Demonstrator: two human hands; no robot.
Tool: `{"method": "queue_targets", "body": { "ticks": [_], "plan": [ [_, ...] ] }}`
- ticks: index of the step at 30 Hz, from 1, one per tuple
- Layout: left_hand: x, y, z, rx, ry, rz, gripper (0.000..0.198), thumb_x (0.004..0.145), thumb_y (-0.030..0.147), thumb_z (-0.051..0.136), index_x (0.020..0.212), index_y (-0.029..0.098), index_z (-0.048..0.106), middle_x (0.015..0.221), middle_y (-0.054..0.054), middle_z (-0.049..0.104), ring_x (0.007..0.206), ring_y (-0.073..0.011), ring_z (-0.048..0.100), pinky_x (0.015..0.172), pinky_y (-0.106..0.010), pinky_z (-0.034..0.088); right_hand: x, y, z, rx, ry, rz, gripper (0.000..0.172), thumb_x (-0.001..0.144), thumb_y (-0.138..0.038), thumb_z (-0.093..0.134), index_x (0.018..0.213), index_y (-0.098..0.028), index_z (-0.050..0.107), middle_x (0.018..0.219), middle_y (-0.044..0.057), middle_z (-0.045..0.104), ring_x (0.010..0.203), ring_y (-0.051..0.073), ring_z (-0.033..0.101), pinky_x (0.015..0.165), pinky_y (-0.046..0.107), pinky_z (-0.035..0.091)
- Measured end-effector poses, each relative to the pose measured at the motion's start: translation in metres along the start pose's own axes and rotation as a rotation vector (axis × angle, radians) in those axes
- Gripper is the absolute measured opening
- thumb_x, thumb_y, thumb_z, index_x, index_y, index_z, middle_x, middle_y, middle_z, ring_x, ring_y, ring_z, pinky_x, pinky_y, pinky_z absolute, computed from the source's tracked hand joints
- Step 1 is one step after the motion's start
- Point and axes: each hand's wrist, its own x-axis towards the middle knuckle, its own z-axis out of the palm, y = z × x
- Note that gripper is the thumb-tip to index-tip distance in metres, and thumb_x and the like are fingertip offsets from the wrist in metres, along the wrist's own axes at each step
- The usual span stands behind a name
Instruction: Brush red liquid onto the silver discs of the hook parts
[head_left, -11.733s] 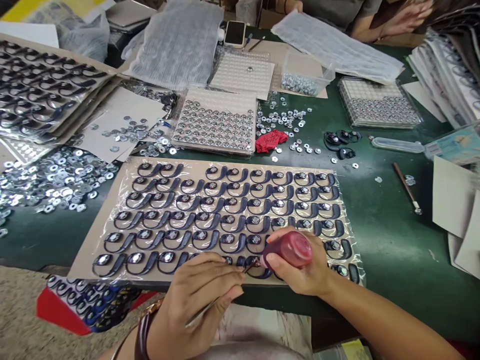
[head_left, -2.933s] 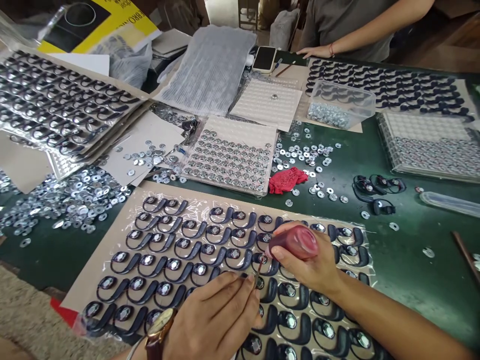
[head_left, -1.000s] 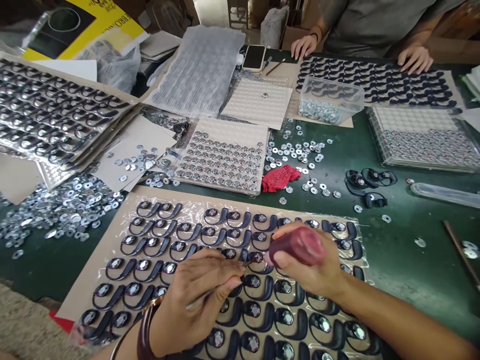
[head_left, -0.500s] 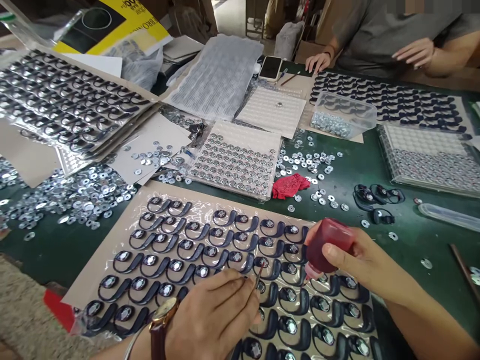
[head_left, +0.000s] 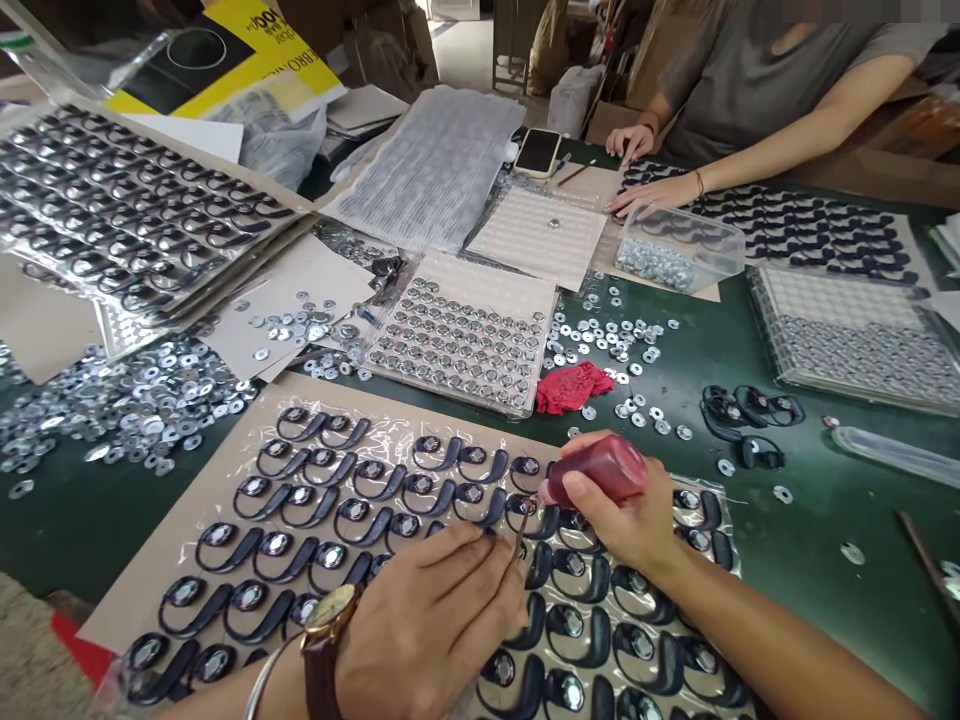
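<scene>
My left hand (head_left: 431, 625), with a watch on its wrist, rests over a sheet of black hook-shaped pieces (head_left: 247, 600), each with a round silver disc. Its fingers are closed around a thin pointed stick (head_left: 523, 525), whose tip is at one disc; whether it is a brush I cannot tell. My right hand (head_left: 630, 510) is wrapped round a squeeze bottle (head_left: 604, 466) of red liquid. The bottle lies tilted, its nozzle pointing left and down, close to the stick's tip. Some pieces are hidden under both hands.
Beyond the sheet lie a tray of silver round parts (head_left: 457, 335), a red cloth (head_left: 574, 386) and scattered washers (head_left: 172, 400). Stacked sheets (head_left: 135, 200) stand at left. Across the green table (head_left: 817, 550), a co-worker's hands (head_left: 652, 190) are near another sheet and a clear box (head_left: 712, 245).
My right hand has brought the bottle left and tipped it over towards the stick's tip. My left hand stays nearly in place. The co-worker's one hand has come down onto the far sheet.
</scene>
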Motion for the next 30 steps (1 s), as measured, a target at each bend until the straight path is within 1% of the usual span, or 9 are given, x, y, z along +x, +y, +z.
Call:
{"method": "queue_targets", "body": {
  "ticks": [4, 6, 8, 11, 16, 19, 22, 26, 30],
  "plan": [
    [-0.0037, 0.0066, 0.0023, 0.010, -0.034, 0.017, 0.026, 0.090, 0.013, 0.044, 0.106, 0.002, 0.061, 0.103, -0.016, 0.068, 0.100, -0.0230, 0.064, 0.087, -0.037, 0.054, -0.0013, -0.0013, -0.0004, -0.019, -0.016, -0.049, 0.016, 0.077, -0.031, 0.063, 0.085, -0.018, 0.060, 0.065, -0.001, 0.066, 0.053, 0.014, 0.064, 0.053, 0.026, 0.052],
    [-0.0050, 0.0090, 0.0030, 0.016, -0.038, 0.021, 0.026, 0.090, 0.012, 0.045, 0.106, 0.000, 0.061, 0.103, -0.017, 0.067, 0.101, -0.0241, 0.063, 0.089, -0.038, 0.053, -0.0005, -0.0032, -0.0007, -0.045, -0.025, -0.061, 0.016, 0.077, -0.032, 0.063, 0.085, -0.018, 0.060, 0.065, -0.001, 0.066, 0.053, 0.014, 0.063, 0.053, 0.025, 0.051],
    [-0.0055, 0.0103, 0.0037, 0.024, -0.033, 0.016, 0.025, 0.089, 0.012, 0.047, 0.106, 0.000, 0.061, 0.103, -0.018, 0.067, 0.102, -0.0245, 0.063, 0.090, -0.038, 0.053, 0.0003, -0.0041, -0.0003, -0.061, -0.036, -0.054, 0.017, 0.077, -0.033, 0.063, 0.085, -0.018, 0.060, 0.064, -0.001, 0.066, 0.052, 0.014, 0.062, 0.053, 0.026, 0.051],
    [-0.0053, 0.0110, 0.0044, 0.047, -0.046, 0.016, 0.025, 0.090, 0.013, 0.045, 0.106, 0.003, 0.061, 0.106, -0.016, 0.066, 0.101, -0.0237, 0.064, 0.087, -0.038, 0.054, 0.0008, -0.0041, 0.0008, -0.076, -0.051, -0.041, 0.017, 0.078, -0.034, 0.062, 0.086, -0.018, 0.060, 0.063, -0.001, 0.066, 0.052, 0.014, 0.062, 0.054, 0.026, 0.052],
    [-0.0015, 0.0099, 0.0026, 0.087, -0.042, 0.025, 0.023, 0.090, 0.015, 0.048, 0.104, 0.004, 0.063, 0.102, -0.016, 0.068, 0.094, -0.0223, 0.067, 0.081, -0.035, 0.057, 0.0009, -0.0041, 0.0018, -0.106, -0.007, -0.058, 0.016, 0.078, -0.033, 0.062, 0.084, -0.019, 0.059, 0.062, -0.002, 0.066, 0.051, 0.013, 0.062, 0.053, 0.025, 0.051],
    [0.0017, 0.0085, 0.0000, 0.076, -0.035, 0.027, 0.024, 0.091, 0.013, 0.044, 0.101, 0.004, 0.064, 0.100, -0.015, 0.069, 0.092, -0.0216, 0.068, 0.080, -0.034, 0.058, 0.0004, -0.0031, 0.0018, -0.092, -0.003, -0.026, 0.016, 0.079, -0.033, 0.062, 0.086, -0.019, 0.058, 0.061, -0.002, 0.066, 0.052, 0.014, 0.063, 0.054, 0.025, 0.052],
    [0.0021, 0.0080, -0.0006, 0.059, -0.027, 0.023, 0.026, 0.092, 0.011, 0.041, 0.100, 0.003, 0.064, 0.099, -0.017, 0.069, 0.090, -0.0229, 0.068, 0.078, -0.035, 0.058, 0.0000, -0.0019, 0.0012, -0.095, -0.006, -0.021, 0.016, 0.079, -0.031, 0.063, 0.087, -0.018, 0.059, 0.061, -0.002, 0.066, 0.052, 0.014, 0.063, 0.056, 0.026, 0.052],
    [-0.0029, 0.0095, 0.0041, 0.045, -0.027, 0.023, 0.030, 0.092, 0.010, 0.037, 0.102, 0.002, 0.064, 0.101, -0.018, 0.068, 0.093, -0.0244, 0.067, 0.080, -0.037, 0.057, -0.0006, -0.0020, 0.0000, -0.097, 0.040, -0.070, 0.017, 0.078, -0.034, 0.063, 0.085, -0.019, 0.059, 0.065, -0.001, 0.067, 0.052, 0.014, 0.063, 0.051, 0.025, 0.051],
    [-0.0068, 0.0101, 0.0080, 0.061, -0.003, 0.003, 0.032, 0.093, 0.011, 0.034, 0.105, 0.003, 0.062, 0.105, -0.017, 0.067, 0.099, -0.0228, 0.064, 0.084, -0.038, 0.056, -0.0026, -0.0013, -0.0006, -0.070, 0.066, -0.029, 0.017, 0.079, -0.034, 0.062, 0.087, -0.019, 0.059, 0.062, -0.001, 0.067, 0.051, 0.015, 0.063, 0.052, 0.026, 0.053]
  ]
}}
